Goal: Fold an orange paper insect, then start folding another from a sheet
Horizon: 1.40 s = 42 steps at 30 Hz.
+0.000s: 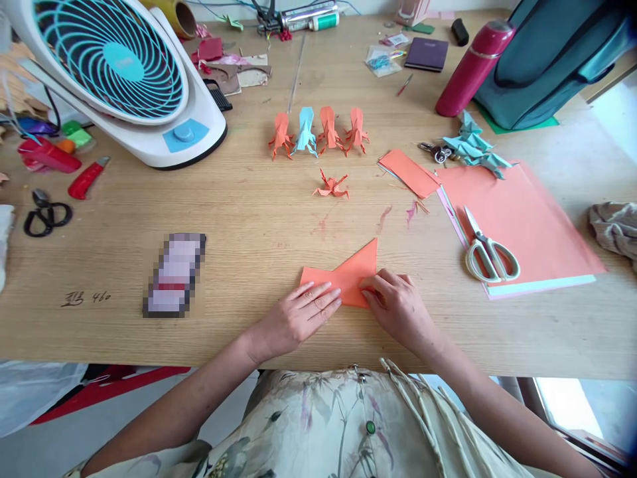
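Note:
A folded sheet of orange paper (353, 275) lies on the wooden table in front of me, one pointed corner sticking up toward the far side. My left hand (298, 315) rests flat on its left part, fingers stretched out. At the paper's right edge, my right hand (398, 302) pinches it between thumb and curled fingers. Farther back sits a small orange origami figure (332, 186). Behind it stands a row of folded paper figures, several orange ones (328, 126) and a blue one (305, 129).
On the right, white-handled scissors (490, 259) lie on large orange sheets (537, 219), near orange strips (409, 172) and blue folded figures (475, 149). A red flask (475, 66) stands behind. To the left are a fan (184, 136), a phone (175, 273), black scissors (47, 214) and a red cutter (87, 179).

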Each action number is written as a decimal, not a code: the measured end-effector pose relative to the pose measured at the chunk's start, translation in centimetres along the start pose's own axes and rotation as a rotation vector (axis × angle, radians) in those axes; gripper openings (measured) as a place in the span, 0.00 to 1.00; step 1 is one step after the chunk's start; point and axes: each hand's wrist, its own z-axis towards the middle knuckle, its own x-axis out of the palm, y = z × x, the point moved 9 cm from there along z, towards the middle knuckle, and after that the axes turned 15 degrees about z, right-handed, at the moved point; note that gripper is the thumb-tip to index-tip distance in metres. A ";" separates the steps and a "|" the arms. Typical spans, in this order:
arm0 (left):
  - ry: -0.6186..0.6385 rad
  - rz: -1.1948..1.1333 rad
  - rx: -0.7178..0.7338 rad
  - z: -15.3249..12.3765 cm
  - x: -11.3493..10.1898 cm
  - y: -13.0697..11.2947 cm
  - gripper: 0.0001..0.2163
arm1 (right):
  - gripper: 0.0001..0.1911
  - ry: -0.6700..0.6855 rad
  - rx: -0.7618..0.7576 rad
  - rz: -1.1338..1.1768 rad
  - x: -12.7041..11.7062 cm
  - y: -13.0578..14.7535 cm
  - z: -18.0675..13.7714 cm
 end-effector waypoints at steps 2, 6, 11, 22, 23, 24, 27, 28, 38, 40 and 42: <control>0.009 -0.007 -0.003 0.0 0.3 0.1 0.19 | 0.07 -0.015 0.002 0.048 -0.4 -0.2 -0.2; 0.020 -0.040 -0.036 -0.1 0.6 0.4 0.19 | 0.11 -0.049 0.036 0.229 -1.8 -1.4 -1.3; -0.009 -0.094 -0.081 -0.1 0.6 0.8 0.20 | 0.14 -0.014 0.024 0.294 -2.0 -2.1 -2.7; -0.072 -0.143 -0.150 0.2 0.3 1.7 0.17 | 0.14 -0.055 -0.055 0.213 -0.8 -1.0 -2.8; -0.076 -0.146 -0.155 0.2 0.2 1.7 0.17 | 0.14 -0.062 -0.047 0.228 -0.8 -1.0 -2.8; -0.080 -0.148 -0.160 0.3 0.2 1.8 0.16 | 0.14 -0.071 -0.035 0.245 -0.8 -1.0 -2.8; -0.100 -0.140 -0.175 0.5 0.0 2.1 0.16 | 0.12 -0.118 0.022 0.312 -1.1 -1.1 -2.8; -0.111 -0.134 -0.183 0.5 0.0 2.2 0.15 | 0.12 -0.137 0.049 0.344 -1.2 -1.2 -2.7; -0.226 -0.043 -0.217 1.1 -0.7 3.1 0.14 | 0.11 -0.231 0.092 0.615 -2.2 -0.2 -1.7; -0.210 -0.071 -0.236 1.1 -0.5 3.3 0.15 | 0.11 -0.238 0.095 0.658 -2.3 -0.2 -1.5; -0.203 -0.085 -0.261 1.1 -0.3 3.6 0.15 | 0.10 -0.234 0.087 0.687 -2.3 -0.1 -1.4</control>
